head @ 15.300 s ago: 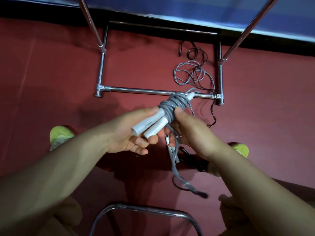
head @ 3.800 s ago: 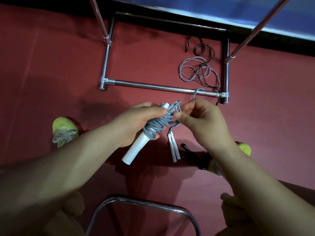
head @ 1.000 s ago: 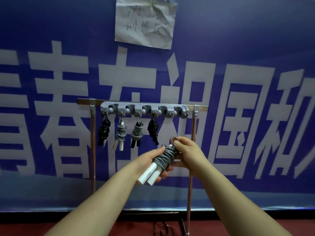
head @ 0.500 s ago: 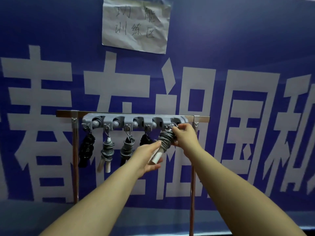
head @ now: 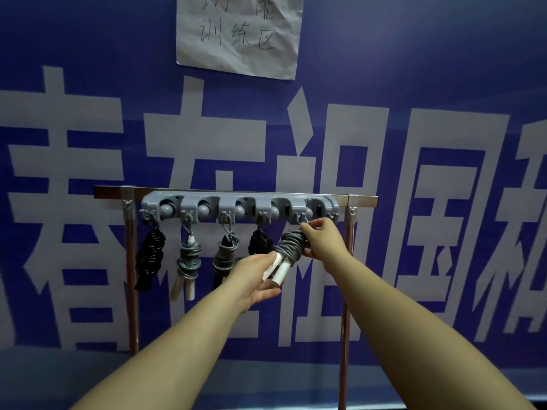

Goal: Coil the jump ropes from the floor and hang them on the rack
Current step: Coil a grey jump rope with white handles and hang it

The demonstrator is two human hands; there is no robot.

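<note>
Right hand (head: 321,241): fingers curled and pinched on the top of the grey rope bundle (head: 291,245), lifting its loop toward the fifth hook (head: 302,218) of the grey hanger strip (head: 239,204). Whether the loop was on the hook could not be told.

Left hand (head: 254,279): palm up, fingers loosely bent under the two white handles (head: 278,269), propping them, the thumb on top.

Bundle: in the air, tilted, just below the strip, just beside the fourth hanging rope.

Rack (head: 349,199): four coiled ropes hung already, black (head: 149,255), grey (head: 188,261), grey (head: 225,255), black (head: 260,242).

Risks, as judged: loop missing the small hook and the bundle dropping; wraps loosening if the handles slid out of the propping hand; knuckles knocking the neighbouring black rope off.
</note>
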